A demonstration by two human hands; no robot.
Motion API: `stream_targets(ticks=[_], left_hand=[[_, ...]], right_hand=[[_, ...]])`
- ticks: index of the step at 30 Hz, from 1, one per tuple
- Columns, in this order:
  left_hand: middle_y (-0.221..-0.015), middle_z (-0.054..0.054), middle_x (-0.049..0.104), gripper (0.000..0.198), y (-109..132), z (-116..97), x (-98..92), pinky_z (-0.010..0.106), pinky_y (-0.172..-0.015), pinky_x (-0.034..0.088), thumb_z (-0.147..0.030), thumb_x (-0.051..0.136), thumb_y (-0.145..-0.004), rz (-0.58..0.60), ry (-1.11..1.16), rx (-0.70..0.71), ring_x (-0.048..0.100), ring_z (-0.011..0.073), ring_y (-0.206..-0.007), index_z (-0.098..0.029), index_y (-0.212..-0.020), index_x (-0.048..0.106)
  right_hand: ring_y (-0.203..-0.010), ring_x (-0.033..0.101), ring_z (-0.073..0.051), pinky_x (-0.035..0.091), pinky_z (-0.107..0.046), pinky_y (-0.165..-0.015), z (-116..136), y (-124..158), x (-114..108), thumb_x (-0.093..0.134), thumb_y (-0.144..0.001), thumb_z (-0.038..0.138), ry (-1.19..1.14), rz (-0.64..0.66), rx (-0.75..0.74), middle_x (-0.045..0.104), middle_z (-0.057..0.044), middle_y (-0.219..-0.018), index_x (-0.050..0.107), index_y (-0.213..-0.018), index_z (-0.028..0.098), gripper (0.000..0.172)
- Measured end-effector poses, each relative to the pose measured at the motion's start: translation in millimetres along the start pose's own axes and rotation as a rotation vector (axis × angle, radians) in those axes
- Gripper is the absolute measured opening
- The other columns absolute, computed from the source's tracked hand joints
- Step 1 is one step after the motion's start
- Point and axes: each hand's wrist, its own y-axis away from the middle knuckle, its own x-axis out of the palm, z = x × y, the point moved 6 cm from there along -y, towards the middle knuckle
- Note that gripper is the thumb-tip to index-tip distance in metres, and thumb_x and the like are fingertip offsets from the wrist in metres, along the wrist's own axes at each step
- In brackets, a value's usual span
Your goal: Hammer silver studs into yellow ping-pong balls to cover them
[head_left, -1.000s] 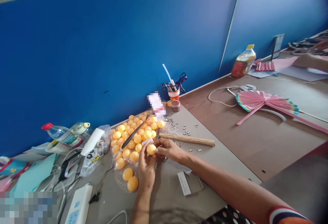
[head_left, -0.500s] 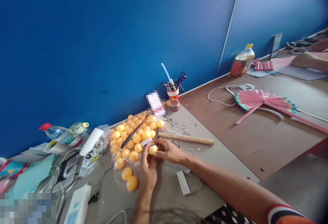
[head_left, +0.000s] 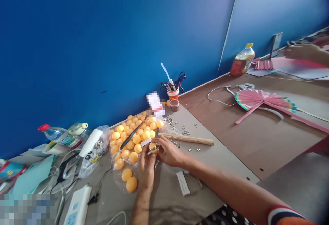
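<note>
My left hand (head_left: 147, 165) and my right hand (head_left: 170, 152) are closed around one orange ping-pong ball (head_left: 154, 146), the left fingers below and beside it, the right fingers on its other side. A dark, shiny piece crosses the ball's front; too small to make out fully. Just beyond my hands lies a clear bag full of orange balls (head_left: 133, 156), with a dark-handled thin tool (head_left: 132, 137) resting across it. A wooden-handled hammer (head_left: 190, 139) lies beside my right hand, its head partly hidden. Small silvery metal pieces (head_left: 185, 132) are scattered past the handle.
To the left are a power strip (head_left: 78, 204), cables and a red-capped bottle (head_left: 59, 135). A cup of pens (head_left: 172, 94) stands by the blue wall. At right lie a pink paper fan (head_left: 262, 99) and a juice bottle (head_left: 243, 60). A co-worker's hand (head_left: 299, 51) is farther right.
The ball has turned in my fingers, and the dark shiny piece now shows across its front. My right fingers have shifted slightly. The co-worker's hand has lifted and moved left.
</note>
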Motion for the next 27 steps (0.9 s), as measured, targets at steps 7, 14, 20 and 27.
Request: stream_targets(ticks=[7,14,20,27], left_hand=[[-0.124,0.011,0.070,0.049,-4.6,-1.4,-1.8,0.043,-0.095,0.055,-0.047,0.075,-0.077,0.000,-0.046,0.045,0.065,0.0306,-0.116,-0.023,-0.119,0.067],[-0.109,0.009,0.074,0.037,-4.4,0.8,-2.1,0.039,-0.081,0.059,-0.047,0.075,-0.078,-0.035,0.052,-0.011,0.069,0.0278,-0.101,-0.025,-0.108,0.073],[-0.083,0.003,0.075,0.027,-6.5,-2.7,-7.5,0.029,-0.067,0.057,-0.037,0.082,-0.069,-0.144,0.373,-0.091,0.067,0.0153,-0.065,-0.021,-0.089,0.074],[-0.093,0.008,0.077,0.023,-7.3,2.4,-13.2,0.032,-0.075,0.058,-0.035,0.072,-0.080,-0.119,0.540,-0.201,0.068,0.0140,-0.068,-0.018,-0.095,0.074]], right_hand=[[-0.088,0.060,-0.019,0.052,-0.032,-0.079,5.2,1.5,0.4,0.052,-0.070,-0.001,0.058,0.016,-0.060,0.057,-0.011,-0.117,0.057,-0.123,0.019,0.057],[-0.103,0.059,-0.023,0.051,-0.036,-0.088,15.9,2.8,-3.4,0.055,-0.073,0.005,0.104,0.047,-0.192,0.059,-0.011,-0.117,0.055,-0.124,0.019,0.053],[-0.108,0.056,-0.028,0.043,-0.041,-0.092,4.3,-7.9,-32.3,0.054,-0.082,0.014,0.445,-0.130,-0.016,0.061,-0.016,-0.119,0.059,-0.121,0.016,0.040],[-0.106,0.054,-0.031,0.037,-0.041,-0.090,-11.9,-9.5,-43.1,0.054,-0.088,0.025,0.792,0.022,0.280,0.064,-0.016,-0.113,0.067,-0.105,0.015,0.024]])
